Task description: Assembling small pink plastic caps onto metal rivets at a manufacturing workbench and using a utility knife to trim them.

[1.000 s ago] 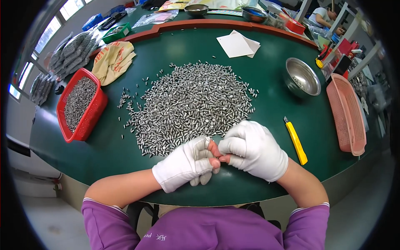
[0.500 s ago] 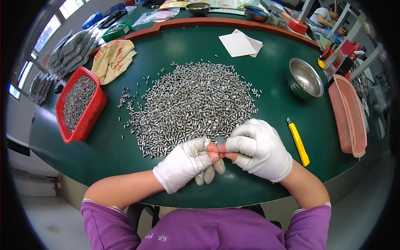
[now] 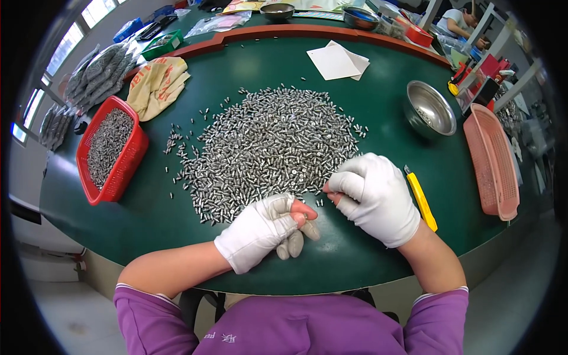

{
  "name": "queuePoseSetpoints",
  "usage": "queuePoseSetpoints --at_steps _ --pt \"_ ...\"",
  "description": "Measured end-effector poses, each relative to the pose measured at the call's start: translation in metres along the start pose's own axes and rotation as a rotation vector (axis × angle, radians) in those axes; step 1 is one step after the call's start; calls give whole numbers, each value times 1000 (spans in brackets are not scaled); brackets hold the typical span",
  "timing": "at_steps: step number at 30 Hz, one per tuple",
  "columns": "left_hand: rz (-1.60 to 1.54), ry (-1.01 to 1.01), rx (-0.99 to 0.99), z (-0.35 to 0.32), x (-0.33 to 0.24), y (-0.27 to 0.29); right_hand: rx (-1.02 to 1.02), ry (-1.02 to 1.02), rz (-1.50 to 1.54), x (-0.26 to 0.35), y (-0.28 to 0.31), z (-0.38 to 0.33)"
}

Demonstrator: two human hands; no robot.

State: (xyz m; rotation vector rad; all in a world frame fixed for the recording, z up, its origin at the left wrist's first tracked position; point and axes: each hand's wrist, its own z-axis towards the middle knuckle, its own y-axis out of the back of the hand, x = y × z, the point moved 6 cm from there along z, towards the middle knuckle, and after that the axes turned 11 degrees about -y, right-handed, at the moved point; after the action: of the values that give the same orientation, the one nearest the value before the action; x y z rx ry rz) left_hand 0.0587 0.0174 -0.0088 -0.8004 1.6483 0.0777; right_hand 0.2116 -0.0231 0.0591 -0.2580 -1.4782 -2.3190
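Observation:
A wide pile of small silvery metal parts (image 3: 266,142), short and pin-like, covers the middle of the green table. My left hand (image 3: 269,228), in a white glove with bare thumb and fingertip, is closed at the pile's near edge. A small metal part (image 3: 305,218) shows between its thumb and forefinger. My right hand (image 3: 374,198), gloved the same way, is at the pile's near right edge with thumb and forefinger pressed together. Whatever is in that pinch is too small or hidden to make out. A couple of loose parts (image 3: 319,203) lie between the hands.
A yellow utility knife (image 3: 421,200) lies right of my right hand. Farther right are a steel bowl (image 3: 432,109) and a pink basket (image 3: 492,165). A red basket (image 3: 139,145) of metal parts stands left, near a cloth bag (image 3: 157,89). White cards (image 3: 332,62) lie at the back.
My right hand has moved away from my left hand, rightward and up toward the pile's edge. The left hand keeps its pinch in nearly the same place.

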Motion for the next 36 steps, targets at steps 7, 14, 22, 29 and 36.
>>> queuePoseSetpoints --at_steps 7,14,22,29,36 --pt "19 12 -6 1 -1 -2 64 13 244 13 -4 -1" --pt "-13 -10 -4 1 -2 -3 63 7 329 14 -9 -4" --pt "-6 -38 -42 2 0 -3 62 135 168 24 -6 -4" --pt "39 -20 -82 2 1 -2 28 208 29 29 -2 -7" --pt "28 -4 -69 3 -2 -2 40 202 -39 30 -8 -10"
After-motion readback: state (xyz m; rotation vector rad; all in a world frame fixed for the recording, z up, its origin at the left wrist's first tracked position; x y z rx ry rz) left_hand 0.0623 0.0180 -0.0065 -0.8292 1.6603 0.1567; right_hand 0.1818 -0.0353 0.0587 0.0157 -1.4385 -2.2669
